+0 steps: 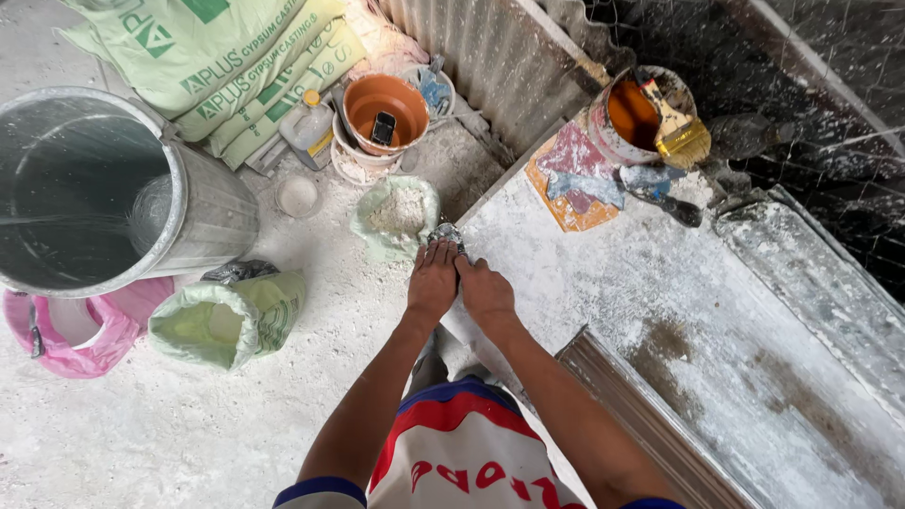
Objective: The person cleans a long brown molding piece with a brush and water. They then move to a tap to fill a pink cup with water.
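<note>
- At the left edge of the white-dusted table (660, 283), both hands are pressed side by side over a small grey lump (447, 232), possibly a wad of cloth or plaster; its nature cannot be told.
- The left hand (433, 281) is laid palm down, fingers extended forward onto the lump; it appears to press rather than clench.
- The right hand (486, 287) is placed touching the left, fingers reaching the same lump; whether the lump is gripped cannot be told.
- Both forearms are stretched forward and converge at the wrists, so force is directed onto one spot at the table edge.
- An open bag of white powder (398, 215) is set on the floor just beside the hands, within reach.
- A tin of orange liquid (630, 115) with a brush (674, 123) resting across it is kept at the far end of the table, beside a trowel (660, 188).
- A metal bin (203, 212) stands well apart at the left.
</note>
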